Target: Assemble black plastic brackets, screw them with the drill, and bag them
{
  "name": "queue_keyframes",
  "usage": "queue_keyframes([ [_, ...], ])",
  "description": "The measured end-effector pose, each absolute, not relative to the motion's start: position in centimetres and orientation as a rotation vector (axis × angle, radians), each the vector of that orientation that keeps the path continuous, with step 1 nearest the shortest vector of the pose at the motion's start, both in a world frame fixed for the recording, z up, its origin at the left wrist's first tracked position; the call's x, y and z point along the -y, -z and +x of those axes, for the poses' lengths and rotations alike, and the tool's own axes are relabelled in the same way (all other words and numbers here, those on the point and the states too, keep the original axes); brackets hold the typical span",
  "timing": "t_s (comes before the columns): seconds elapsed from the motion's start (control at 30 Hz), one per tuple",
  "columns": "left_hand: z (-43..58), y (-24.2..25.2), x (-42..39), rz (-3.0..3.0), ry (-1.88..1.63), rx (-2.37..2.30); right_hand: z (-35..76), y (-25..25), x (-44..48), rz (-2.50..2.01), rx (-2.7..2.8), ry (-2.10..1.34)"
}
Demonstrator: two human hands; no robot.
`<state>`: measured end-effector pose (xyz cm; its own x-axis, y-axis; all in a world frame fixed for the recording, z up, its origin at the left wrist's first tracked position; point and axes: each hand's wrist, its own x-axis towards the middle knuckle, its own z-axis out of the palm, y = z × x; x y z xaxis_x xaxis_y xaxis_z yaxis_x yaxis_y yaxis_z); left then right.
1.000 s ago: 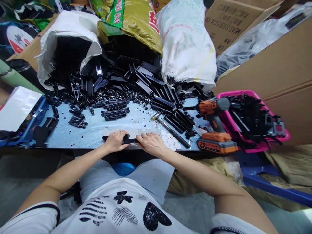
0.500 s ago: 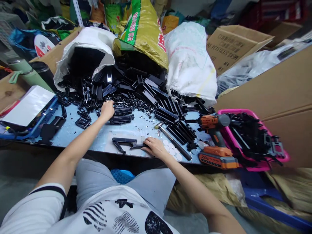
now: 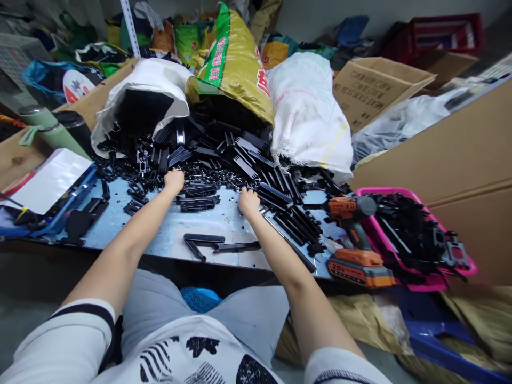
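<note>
My left hand (image 3: pixel 174 182) is at the near edge of the heap of small black parts (image 3: pixel 204 173), its fingers curled together; whatever they hold is hidden. At the right end of that heap my right hand (image 3: pixel 248 201) is closed too, with its fingertips among small dark pieces and thin pins. Two assembled black folding pieces (image 3: pixel 200 203) lie between the hands. Nearer the table edge rest a hinged pair of black bars (image 3: pixel 204 238) and a black bar with a forked end (image 3: pixel 236 246). A hammer (image 3: pixel 294 248) lies partly behind my right forearm.
Three sacks stand along the back: a white one (image 3: pixel 176 72), a yellow one (image 3: pixel 240 58) and another white one (image 3: pixel 310 106). An orange cordless drill (image 3: pixel 356 240) is at right beside a pink basket (image 3: pixel 362 190) of black parts. A blue tray (image 3: pixel 80 194) sits left.
My right hand has left the forked bar near the table edge and moved forward to the small parts. The bar stays on the table. My left hand has barely moved.
</note>
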<state>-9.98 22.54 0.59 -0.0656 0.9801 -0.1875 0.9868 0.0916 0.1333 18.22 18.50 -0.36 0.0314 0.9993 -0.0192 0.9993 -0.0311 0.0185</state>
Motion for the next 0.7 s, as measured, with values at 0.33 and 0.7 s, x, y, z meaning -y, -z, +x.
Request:
queue_keyframes([
  [0.33,-9.1,-0.3,-23.0,2.199,-0.163,-2.139,20.9,-0.2,-15.8,2.117,-2.355,0.147],
  [0.7,-10.8,-1.8,-17.8,2.349,-0.588,-2.004,18.9,-4.6,-6.7,1.539,-2.716,1.125],
])
